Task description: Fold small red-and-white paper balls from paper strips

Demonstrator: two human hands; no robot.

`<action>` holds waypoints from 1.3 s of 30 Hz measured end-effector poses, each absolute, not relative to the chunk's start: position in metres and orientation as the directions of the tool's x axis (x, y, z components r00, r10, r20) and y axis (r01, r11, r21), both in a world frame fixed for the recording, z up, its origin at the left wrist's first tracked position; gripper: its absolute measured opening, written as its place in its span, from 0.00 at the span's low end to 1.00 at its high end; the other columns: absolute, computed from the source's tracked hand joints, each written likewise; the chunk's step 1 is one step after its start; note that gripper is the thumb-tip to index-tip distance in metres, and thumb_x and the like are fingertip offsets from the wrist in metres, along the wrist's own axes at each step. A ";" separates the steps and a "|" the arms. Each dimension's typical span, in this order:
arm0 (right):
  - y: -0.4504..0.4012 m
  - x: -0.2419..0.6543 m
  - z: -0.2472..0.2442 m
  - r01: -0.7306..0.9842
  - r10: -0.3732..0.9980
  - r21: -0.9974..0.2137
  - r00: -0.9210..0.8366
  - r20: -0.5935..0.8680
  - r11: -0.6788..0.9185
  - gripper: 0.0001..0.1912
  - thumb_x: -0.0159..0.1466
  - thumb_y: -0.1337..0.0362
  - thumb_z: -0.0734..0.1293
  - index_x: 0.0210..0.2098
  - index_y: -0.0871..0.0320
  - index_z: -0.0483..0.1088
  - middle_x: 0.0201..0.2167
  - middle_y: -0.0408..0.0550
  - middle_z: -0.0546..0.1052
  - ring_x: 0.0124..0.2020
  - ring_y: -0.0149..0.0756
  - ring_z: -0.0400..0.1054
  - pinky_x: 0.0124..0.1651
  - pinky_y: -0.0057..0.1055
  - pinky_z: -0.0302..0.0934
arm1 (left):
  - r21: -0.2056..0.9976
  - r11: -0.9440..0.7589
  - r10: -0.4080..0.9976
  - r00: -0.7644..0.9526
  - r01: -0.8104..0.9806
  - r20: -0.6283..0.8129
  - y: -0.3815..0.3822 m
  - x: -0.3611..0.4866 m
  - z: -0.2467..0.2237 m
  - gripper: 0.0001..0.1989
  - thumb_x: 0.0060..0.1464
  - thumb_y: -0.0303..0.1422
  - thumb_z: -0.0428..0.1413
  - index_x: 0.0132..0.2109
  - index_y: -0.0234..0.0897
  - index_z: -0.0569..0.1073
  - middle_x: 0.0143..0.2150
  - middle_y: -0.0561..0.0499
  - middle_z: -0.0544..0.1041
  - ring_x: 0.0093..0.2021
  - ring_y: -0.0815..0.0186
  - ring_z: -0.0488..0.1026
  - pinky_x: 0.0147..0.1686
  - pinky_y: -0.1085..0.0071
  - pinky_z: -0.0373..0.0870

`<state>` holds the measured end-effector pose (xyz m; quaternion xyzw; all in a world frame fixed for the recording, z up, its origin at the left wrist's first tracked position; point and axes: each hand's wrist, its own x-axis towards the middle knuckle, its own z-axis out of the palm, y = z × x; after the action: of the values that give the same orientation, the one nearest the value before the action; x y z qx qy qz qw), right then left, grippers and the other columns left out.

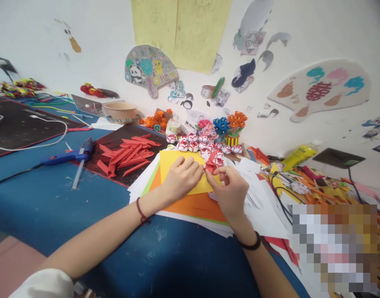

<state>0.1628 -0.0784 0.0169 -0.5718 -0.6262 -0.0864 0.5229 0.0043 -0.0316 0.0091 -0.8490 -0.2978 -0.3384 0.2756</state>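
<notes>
A folded red paper piece is pinched between my two hands, over the stacked coloured sheets. My left hand is closed, its thumb and forefinger at the left lower side of the piece. From the right, my right hand grips the same piece between thumb and forefinger. Beneath them lies a yellow sheet on top of orange paper, with green and white sheets showing at the edges. Just behind the hands sit several red-and-white paper flowers. The fingertips partly cover the piece's lower end.
Left of the stack, several folded red strips lie on a black mat. A blue glue gun rests farther left, its cord trailing off. At the back stand a round bowl and blue paper flowers. Paper scraps clutter the right.
</notes>
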 end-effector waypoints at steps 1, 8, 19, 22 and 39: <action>-0.078 0.163 0.016 0.809 0.634 -0.492 0.202 0.747 0.322 0.09 0.58 0.59 0.71 0.26 0.56 0.70 0.21 0.38 0.64 0.21 0.28 0.58 0.25 0.27 0.52 | -0.274 -0.674 0.310 0.599 0.686 0.738 -0.031 0.006 0.007 0.13 0.65 0.26 0.45 0.33 0.36 0.70 0.28 0.48 0.71 0.33 0.63 0.65 0.32 0.62 0.52; -0.075 0.167 0.015 0.793 0.654 -0.483 0.145 0.742 0.372 0.07 0.61 0.60 0.69 0.30 0.57 0.75 0.22 0.40 0.68 0.21 0.28 0.59 0.26 0.28 0.53 | -0.295 -0.661 0.276 0.589 0.690 0.759 -0.030 0.012 0.004 0.11 0.65 0.28 0.48 0.33 0.35 0.70 0.28 0.49 0.70 0.32 0.63 0.65 0.31 0.63 0.52; -0.075 0.178 0.029 0.829 0.654 -0.385 0.030 0.756 0.407 0.06 0.60 0.68 0.68 0.27 0.57 0.69 0.24 0.41 0.67 0.25 0.31 0.60 0.30 0.29 0.54 | -0.272 -0.682 0.268 0.579 0.679 0.770 -0.030 0.013 0.008 0.08 0.63 0.32 0.52 0.36 0.36 0.72 0.29 0.50 0.72 0.33 0.62 0.66 0.33 0.64 0.52; -0.075 0.180 0.031 0.832 0.663 -0.374 0.009 0.749 0.410 0.06 0.59 0.70 0.68 0.26 0.57 0.68 0.24 0.40 0.66 0.26 0.32 0.60 0.30 0.29 0.54 | -0.278 -0.691 0.256 0.585 0.667 0.770 -0.028 0.012 0.008 0.07 0.63 0.33 0.52 0.37 0.36 0.73 0.29 0.50 0.72 0.34 0.62 0.66 0.33 0.64 0.52; -0.077 0.184 0.034 0.838 0.703 -0.377 -0.011 0.711 0.395 0.06 0.61 0.68 0.67 0.27 0.57 0.67 0.24 0.40 0.65 0.26 0.32 0.60 0.30 0.30 0.54 | -0.271 -0.720 0.245 0.600 0.639 0.761 -0.027 0.007 0.013 0.09 0.63 0.33 0.52 0.35 0.37 0.72 0.28 0.51 0.72 0.34 0.63 0.67 0.33 0.65 0.53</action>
<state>0.1842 -0.0766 0.0337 -0.5448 -0.7070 -0.0756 0.4446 0.0074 -0.0266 0.0127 -0.8527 -0.2593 -0.3645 0.2698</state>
